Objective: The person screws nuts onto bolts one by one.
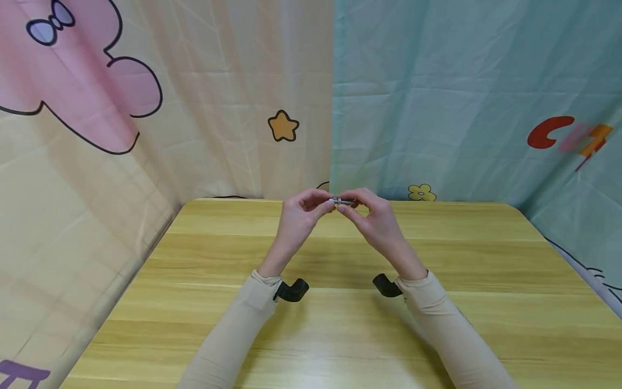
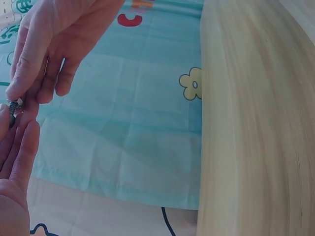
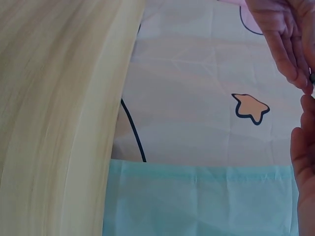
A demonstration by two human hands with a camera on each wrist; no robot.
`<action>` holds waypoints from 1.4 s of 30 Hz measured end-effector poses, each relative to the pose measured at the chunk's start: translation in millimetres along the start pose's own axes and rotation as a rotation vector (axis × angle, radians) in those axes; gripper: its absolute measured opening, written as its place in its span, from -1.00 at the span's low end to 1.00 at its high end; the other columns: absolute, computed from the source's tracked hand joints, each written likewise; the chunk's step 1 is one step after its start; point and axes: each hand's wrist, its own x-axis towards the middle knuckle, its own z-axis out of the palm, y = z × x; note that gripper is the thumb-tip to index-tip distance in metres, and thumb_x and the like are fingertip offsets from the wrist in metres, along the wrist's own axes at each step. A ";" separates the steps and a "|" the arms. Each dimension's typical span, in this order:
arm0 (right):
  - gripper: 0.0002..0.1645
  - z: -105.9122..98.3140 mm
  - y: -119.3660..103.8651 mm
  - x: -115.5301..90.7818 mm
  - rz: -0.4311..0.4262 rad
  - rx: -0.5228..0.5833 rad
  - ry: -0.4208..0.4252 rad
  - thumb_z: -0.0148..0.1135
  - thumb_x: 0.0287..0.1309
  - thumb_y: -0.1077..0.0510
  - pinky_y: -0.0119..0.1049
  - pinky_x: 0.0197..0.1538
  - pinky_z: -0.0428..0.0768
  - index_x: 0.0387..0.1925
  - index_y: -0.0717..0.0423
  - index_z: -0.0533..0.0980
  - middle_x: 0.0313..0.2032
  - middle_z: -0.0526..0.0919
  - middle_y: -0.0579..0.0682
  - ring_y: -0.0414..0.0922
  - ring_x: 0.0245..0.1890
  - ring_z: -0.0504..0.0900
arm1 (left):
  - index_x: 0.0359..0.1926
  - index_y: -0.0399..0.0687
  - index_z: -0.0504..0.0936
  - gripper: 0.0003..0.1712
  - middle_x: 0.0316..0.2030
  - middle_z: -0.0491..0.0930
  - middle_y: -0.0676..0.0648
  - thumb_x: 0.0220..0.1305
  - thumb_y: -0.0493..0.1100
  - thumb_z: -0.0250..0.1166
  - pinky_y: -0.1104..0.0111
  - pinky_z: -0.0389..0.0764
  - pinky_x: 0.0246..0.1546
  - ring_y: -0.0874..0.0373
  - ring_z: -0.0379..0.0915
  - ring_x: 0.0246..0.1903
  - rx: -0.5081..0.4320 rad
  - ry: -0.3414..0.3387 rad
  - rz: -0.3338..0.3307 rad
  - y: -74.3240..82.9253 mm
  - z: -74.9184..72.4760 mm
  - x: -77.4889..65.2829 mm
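Both hands meet over the far part of the wooden table (image 1: 320,324), fingertips close together around a small metal bolt (image 1: 346,202). My left hand (image 1: 299,216) pinches one end of it between thumb and fingers. From the other side my right hand (image 1: 376,219) grips the other end, thumb below. In the left wrist view the bolt's threaded shank (image 2: 13,106) shows between the fingertips, with a small shiny piece, perhaps a nut, beside it. The right wrist view leaves the bolt almost wholly hidden at its right edge, by the fingers.
Printed curtains hang behind the table, beige (image 1: 218,108) on the left and teal (image 1: 427,97) on the right. A black curved wrist mount (image 1: 293,290) sticks out from the left sleeve, another (image 1: 386,285) from the right sleeve.
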 end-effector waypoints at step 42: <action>-0.74 1.6 -17.3 3.8 0.014 0.051 -0.010 0.34 0.10 0.47 0.07 -0.13 0.58 -0.13 0.34 0.60 -0.21 0.66 0.18 0.08 -0.22 0.60 | -0.17 -0.48 0.65 -0.85 -0.27 0.65 -0.26 0.27 -0.43 0.30 0.25 0.66 -0.11 0.07 0.65 -0.30 0.005 0.032 -0.037 24.5 5.9 -4.6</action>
